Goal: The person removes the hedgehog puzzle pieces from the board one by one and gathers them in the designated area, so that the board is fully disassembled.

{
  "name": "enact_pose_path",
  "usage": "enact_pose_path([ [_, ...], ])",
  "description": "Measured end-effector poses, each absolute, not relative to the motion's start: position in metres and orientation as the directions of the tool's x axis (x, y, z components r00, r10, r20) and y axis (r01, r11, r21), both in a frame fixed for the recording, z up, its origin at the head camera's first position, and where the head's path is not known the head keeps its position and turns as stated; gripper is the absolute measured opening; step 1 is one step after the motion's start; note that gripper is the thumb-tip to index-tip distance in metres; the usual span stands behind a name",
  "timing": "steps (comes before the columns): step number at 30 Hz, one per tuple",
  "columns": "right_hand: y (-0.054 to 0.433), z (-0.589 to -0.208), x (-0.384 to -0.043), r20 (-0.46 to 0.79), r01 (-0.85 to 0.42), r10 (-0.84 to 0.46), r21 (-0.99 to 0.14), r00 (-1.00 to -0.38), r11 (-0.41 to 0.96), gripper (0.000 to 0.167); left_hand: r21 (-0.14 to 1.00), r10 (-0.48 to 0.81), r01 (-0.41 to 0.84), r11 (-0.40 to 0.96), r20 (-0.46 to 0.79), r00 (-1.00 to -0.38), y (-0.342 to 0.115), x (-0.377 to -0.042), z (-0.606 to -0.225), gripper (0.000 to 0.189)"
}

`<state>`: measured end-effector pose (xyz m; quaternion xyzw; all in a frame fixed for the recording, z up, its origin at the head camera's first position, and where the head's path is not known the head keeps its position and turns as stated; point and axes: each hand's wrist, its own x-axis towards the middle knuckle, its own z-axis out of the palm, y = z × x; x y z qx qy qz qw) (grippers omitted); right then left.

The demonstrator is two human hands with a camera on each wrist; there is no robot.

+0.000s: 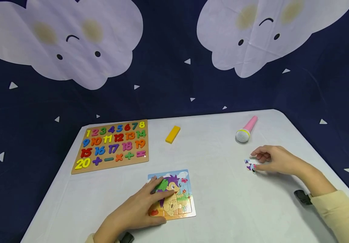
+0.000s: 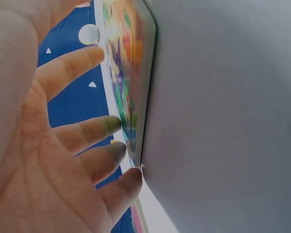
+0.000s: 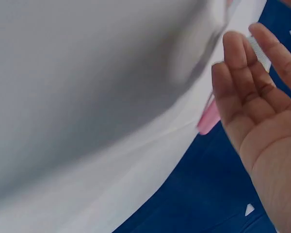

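Note:
A square jigsaw puzzle with a purple-spiked cartoon animal lies near the front of the table. My left hand rests on its left part with spread fingers, the thumb by the front edge. The left wrist view shows the fingertips along the puzzle, seen edge-on. Farther right, my right hand is at a small patterned puzzle piece; whether it is one piece or more is unclear. The thumb overlaps the piece's right side, and the index finger stays apart above. In the right wrist view the right hand hides the piece.
A wooden number board lies at the back left. Beside it is a yellow block. A pink toy microphone lies at the back right, beyond my right hand. The white table ends at a dark blue cloud-patterned cloth.

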<state>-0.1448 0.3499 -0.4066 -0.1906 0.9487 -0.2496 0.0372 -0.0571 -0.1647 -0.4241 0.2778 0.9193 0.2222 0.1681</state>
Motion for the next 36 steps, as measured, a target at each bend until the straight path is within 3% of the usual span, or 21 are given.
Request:
enact_pose_path([
  [9, 0.299, -0.392, -0.141, 0.108, -0.439, -0.447, -0.491, -0.888, 0.753, 0.033, 0.449, 0.511, 0.408, 0.795, -0.133, -0.849, -0.177, -0.055, -0.422, 0.064],
  [25, 0.168, -0.401, -0.129, 0.055, -0.489, -0.57, -0.588, -0.819, 0.645, 0.033, 0.455, 0.531, 0.396, 0.797, -0.218, -0.819, -0.181, -0.052, -0.425, 0.049],
  [36, 0.115, -0.412, -0.126, 0.015, -0.469, -0.612, -0.657, -0.791, 0.59, 0.034, 0.454, 0.537, 0.402, 0.795, -0.22, -0.815, -0.181, -0.054, -0.427, 0.049],
])
